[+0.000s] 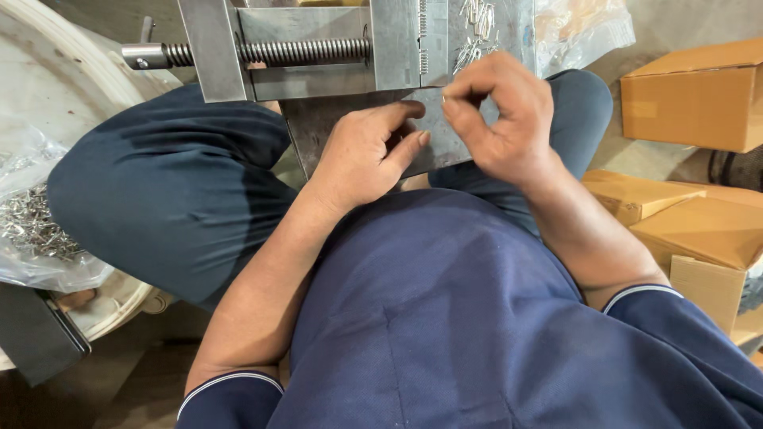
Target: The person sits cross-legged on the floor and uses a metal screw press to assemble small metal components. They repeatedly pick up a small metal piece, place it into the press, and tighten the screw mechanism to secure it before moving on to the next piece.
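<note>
Grey concrete floor (675, 20) shows at the far right, and the person sits cross-legged on it with dark blue trousers (167, 191) filling the middle of the view. Open room is scarce: the knees hem the work in on both sides, and the only free strip lies between the right knee and the stack of boxes. A grey metal plate (433, 135) rests across the lap, its near edge just past the shirt, and it joins a steel jig (318, 48) at the far centre. The jig carries a horizontal threaded screw (302, 52) running left to a plain metal end. Small bright metal pins (475, 32) lie loose on the far right part of the jig; some sit in a row in a slot. The left hand (362, 155) lies on the plate, fingers curled and thumb extended, flat against the metal. The right hand (501, 115) hovers just beside it, thumb and forefinger pressed together at the tips; whether a pin sits between them cannot be told. A clear plastic bag (584, 28) lies at the far right. Plain brown cardboard boxes (699, 95) stand at the right edge, far and near. Another clear bag of pins (32, 222) rests in a pale round tray (48, 48) at the left.
</note>
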Action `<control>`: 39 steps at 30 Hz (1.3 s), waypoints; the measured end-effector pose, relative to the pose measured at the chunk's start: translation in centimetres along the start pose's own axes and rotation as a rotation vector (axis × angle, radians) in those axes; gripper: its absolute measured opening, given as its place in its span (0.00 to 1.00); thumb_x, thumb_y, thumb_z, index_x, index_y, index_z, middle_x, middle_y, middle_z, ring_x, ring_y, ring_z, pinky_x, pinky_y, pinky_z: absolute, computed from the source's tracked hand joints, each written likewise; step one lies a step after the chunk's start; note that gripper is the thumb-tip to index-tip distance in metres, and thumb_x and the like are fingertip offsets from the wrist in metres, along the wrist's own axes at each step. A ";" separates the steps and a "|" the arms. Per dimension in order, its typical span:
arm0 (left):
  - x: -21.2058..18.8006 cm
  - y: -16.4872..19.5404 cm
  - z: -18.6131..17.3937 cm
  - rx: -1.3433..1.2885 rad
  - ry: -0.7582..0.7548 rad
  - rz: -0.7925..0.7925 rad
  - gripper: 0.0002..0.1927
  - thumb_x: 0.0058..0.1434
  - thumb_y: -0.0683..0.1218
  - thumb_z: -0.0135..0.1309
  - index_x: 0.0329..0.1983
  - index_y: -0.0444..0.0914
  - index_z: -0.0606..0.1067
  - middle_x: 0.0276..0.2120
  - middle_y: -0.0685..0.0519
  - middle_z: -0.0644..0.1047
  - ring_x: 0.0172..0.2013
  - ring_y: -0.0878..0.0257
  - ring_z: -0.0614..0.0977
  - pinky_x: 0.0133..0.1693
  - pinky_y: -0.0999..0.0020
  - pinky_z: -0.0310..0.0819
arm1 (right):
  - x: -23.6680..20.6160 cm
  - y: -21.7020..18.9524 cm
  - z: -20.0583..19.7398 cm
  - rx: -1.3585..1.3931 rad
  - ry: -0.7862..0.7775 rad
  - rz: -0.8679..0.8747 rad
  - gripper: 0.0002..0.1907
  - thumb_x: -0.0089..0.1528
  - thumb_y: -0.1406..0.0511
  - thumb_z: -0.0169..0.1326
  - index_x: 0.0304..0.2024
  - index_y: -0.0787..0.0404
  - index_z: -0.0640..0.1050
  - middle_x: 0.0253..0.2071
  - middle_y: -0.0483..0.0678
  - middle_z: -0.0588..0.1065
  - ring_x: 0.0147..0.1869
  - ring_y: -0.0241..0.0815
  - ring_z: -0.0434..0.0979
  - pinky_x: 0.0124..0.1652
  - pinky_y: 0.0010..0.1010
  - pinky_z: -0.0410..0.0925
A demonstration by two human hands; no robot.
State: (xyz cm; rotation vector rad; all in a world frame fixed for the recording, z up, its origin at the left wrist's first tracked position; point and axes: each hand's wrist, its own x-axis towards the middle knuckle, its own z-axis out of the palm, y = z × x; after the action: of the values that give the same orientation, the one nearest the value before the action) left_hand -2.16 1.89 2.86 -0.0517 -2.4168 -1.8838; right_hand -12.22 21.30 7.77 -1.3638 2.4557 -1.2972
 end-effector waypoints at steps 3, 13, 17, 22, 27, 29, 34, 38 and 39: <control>0.1 0.2 -0.2 0.017 -0.018 0.003 0.16 0.64 0.48 0.59 0.50 0.35 0.78 0.34 0.46 0.82 0.33 0.52 0.84 0.37 0.62 0.77 | 1.3 -0.1 0.0 -0.055 0.002 -0.035 0.06 0.69 0.76 0.62 0.46 0.66 0.78 0.40 0.51 0.77 0.39 0.42 0.78 0.39 0.27 0.71; 0.0 -0.4 -0.3 0.066 -0.036 0.046 0.16 0.64 0.49 0.60 0.49 0.35 0.78 0.34 0.48 0.82 0.32 0.53 0.83 0.35 0.61 0.76 | 2.8 -0.6 0.1 -0.119 -0.044 -0.094 0.05 0.72 0.75 0.62 0.44 0.67 0.77 0.42 0.51 0.77 0.40 0.41 0.79 0.39 0.26 0.72; -0.1 -0.7 -0.4 0.057 -0.036 0.031 0.15 0.64 0.49 0.60 0.49 0.35 0.78 0.33 0.48 0.82 0.31 0.53 0.83 0.35 0.62 0.76 | 2.7 -0.6 0.4 -0.151 -0.054 -0.099 0.05 0.72 0.74 0.63 0.47 0.65 0.79 0.42 0.51 0.77 0.42 0.41 0.80 0.40 0.26 0.72; -0.2 -0.7 -0.2 0.043 -0.023 0.002 0.15 0.63 0.47 0.60 0.50 0.35 0.78 0.33 0.48 0.82 0.32 0.53 0.84 0.36 0.63 0.77 | 1.2 0.3 0.2 -0.105 0.006 -0.026 0.07 0.70 0.76 0.61 0.50 0.65 0.79 0.44 0.51 0.76 0.42 0.40 0.79 0.41 0.26 0.73; -0.5 -1.0 0.0 0.048 0.016 0.102 0.14 0.65 0.46 0.61 0.50 0.35 0.78 0.35 0.47 0.81 0.35 0.53 0.84 0.38 0.64 0.77 | -1.9 3.8 -0.5 -0.094 0.135 0.137 0.06 0.71 0.76 0.61 0.50 0.66 0.80 0.41 0.50 0.76 0.39 0.39 0.78 0.40 0.26 0.71; -0.6 -1.3 0.1 0.036 0.010 0.100 0.13 0.66 0.45 0.60 0.50 0.34 0.78 0.35 0.47 0.81 0.33 0.55 0.83 0.37 0.66 0.76 | -3.2 5.1 -0.2 -0.043 0.149 0.251 0.06 0.70 0.75 0.61 0.50 0.65 0.80 0.39 0.49 0.76 0.38 0.40 0.77 0.39 0.26 0.70; -0.7 -1.4 0.4 0.022 -0.025 0.022 0.11 0.66 0.44 0.60 0.48 0.33 0.77 0.31 0.50 0.79 0.27 0.63 0.78 0.33 0.70 0.73 | -5.3 5.7 0.5 -0.168 0.080 0.230 0.07 0.67 0.72 0.64 0.47 0.61 0.81 0.37 0.49 0.74 0.34 0.41 0.76 0.36 0.30 0.69; -0.5 -1.2 0.9 0.026 -0.020 0.034 0.10 0.67 0.44 0.61 0.48 0.34 0.77 0.32 0.50 0.78 0.27 0.64 0.78 0.33 0.71 0.74 | -4.7 4.9 1.0 -0.327 0.080 0.140 0.07 0.66 0.69 0.65 0.46 0.59 0.82 0.37 0.48 0.74 0.37 0.48 0.76 0.36 0.36 0.68; -0.5 -1.1 1.0 0.022 -0.011 0.038 0.11 0.67 0.44 0.60 0.48 0.34 0.77 0.32 0.51 0.79 0.28 0.65 0.79 0.33 0.71 0.74 | -4.5 4.7 1.2 -0.362 0.081 0.130 0.06 0.66 0.68 0.65 0.46 0.58 0.82 0.37 0.48 0.74 0.38 0.49 0.77 0.36 0.37 0.68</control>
State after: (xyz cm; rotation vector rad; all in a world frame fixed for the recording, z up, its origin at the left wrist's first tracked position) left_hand -1.80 2.57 1.53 -0.1060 -2.4252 -1.8459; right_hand -12.14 25.01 2.31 -1.2050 2.8863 -0.9306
